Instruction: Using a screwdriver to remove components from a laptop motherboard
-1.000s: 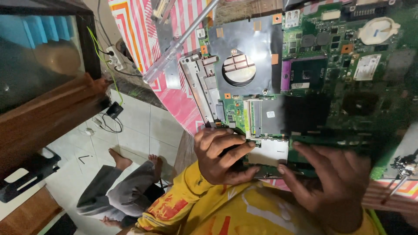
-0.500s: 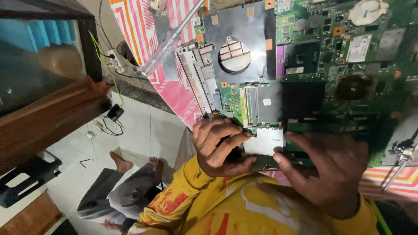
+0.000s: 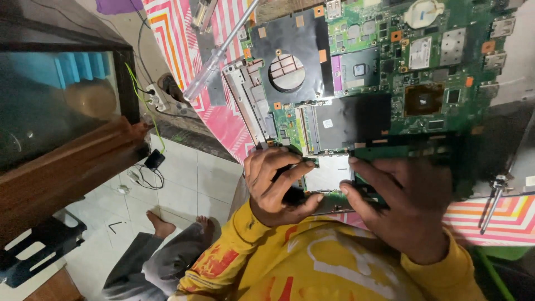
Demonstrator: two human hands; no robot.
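Observation:
A green laptop motherboard (image 3: 423, 72) with a black cover and round fan opening (image 3: 287, 72) lies on a pink striped mat (image 3: 223, 120). Both hands work at its near edge, around a silvery card slot (image 3: 329, 173). My left hand (image 3: 276, 187) curls its fingers and thumb around a small black part (image 3: 292, 196) at that edge. My right hand (image 3: 404, 209) lies back up, its fingers clamped over the board's dark near edge (image 3: 390, 151) beside the slot. Yellow sleeves cover both wrists.
A screwdriver with a clear handle (image 3: 214, 64) lies across the mat's far left. Another slim screwdriver (image 3: 493, 203) lies at the right. A power strip (image 3: 157, 97) and cables sit on the tiled floor by a wooden cabinet (image 3: 61, 167). Bare feet (image 3: 161, 227) show below.
The view has shifted slightly, so the board sits a little lower and more to the left in the frame. Both hands stay at the near edge, the left fingers closing tighter on the black part.

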